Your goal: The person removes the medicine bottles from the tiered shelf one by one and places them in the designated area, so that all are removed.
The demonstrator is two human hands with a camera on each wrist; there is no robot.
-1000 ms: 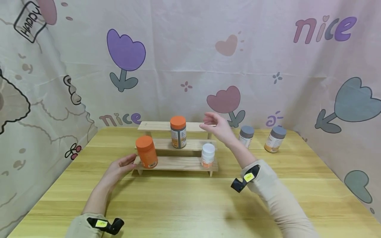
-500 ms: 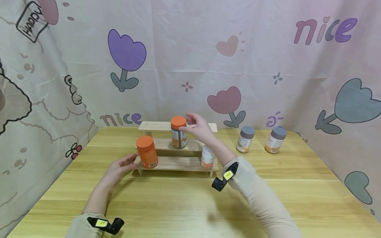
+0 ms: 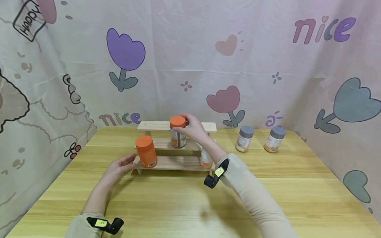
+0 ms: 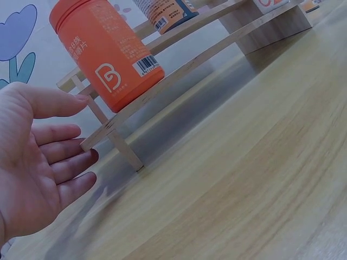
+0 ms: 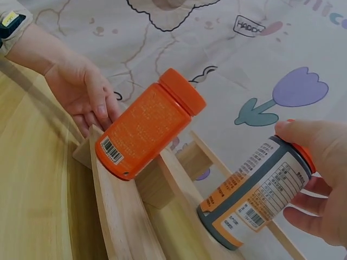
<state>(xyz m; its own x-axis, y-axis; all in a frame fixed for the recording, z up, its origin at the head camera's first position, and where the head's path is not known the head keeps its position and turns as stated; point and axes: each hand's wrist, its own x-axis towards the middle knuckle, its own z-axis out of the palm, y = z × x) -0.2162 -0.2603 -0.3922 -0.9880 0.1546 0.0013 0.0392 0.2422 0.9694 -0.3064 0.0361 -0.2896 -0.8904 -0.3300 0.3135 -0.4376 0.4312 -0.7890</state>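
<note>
Right hand (image 3: 194, 129) gripping jar (image 3: 178, 132), shelf (image 3: 178, 144) mid-step

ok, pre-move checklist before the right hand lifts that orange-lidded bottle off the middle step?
1. Right hand holds the grey bottle with the orange lid: ok, thumb and fingers curl round the lid end.
2. Bottle base on the middle step of the wooden rack: ok, still seated.
3. Left hand steadying the rack: cannot tell; fingers lie open by its left end, contact unclear.
4. All-orange bottle upright on the bottom step: ok.
5. White bottle clear of the right forearm: not ok, mostly hidden right behind it.
</note>
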